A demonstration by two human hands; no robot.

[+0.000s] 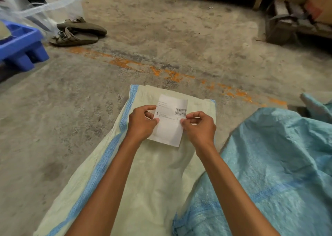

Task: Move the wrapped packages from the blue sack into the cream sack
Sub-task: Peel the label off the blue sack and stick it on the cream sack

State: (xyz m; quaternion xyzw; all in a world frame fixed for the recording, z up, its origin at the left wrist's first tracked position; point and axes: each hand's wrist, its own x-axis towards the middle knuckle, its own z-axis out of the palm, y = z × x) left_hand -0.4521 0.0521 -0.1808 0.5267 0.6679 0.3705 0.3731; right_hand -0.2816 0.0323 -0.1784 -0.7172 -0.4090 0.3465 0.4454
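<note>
A flat white wrapped package [168,128] with a barcode label is held above the cream sack [158,178], which lies flat on the concrete floor with a blue stripe along its left edge. My left hand [142,122] pinches the package's left edge. My right hand [199,126] pinches its right edge. The blue sack [273,163] lies crumpled at the right, overlapping the cream sack's lower right side. What it holds is hidden.
A pair of brown sandals [79,31] lies at the upper left, beside a clear plastic bin [59,3] and a blue plastic crate [21,45]. Wooden pallets and cardboard boxes [296,11] stand at the upper right. An orange painted line [161,70] crosses the floor.
</note>
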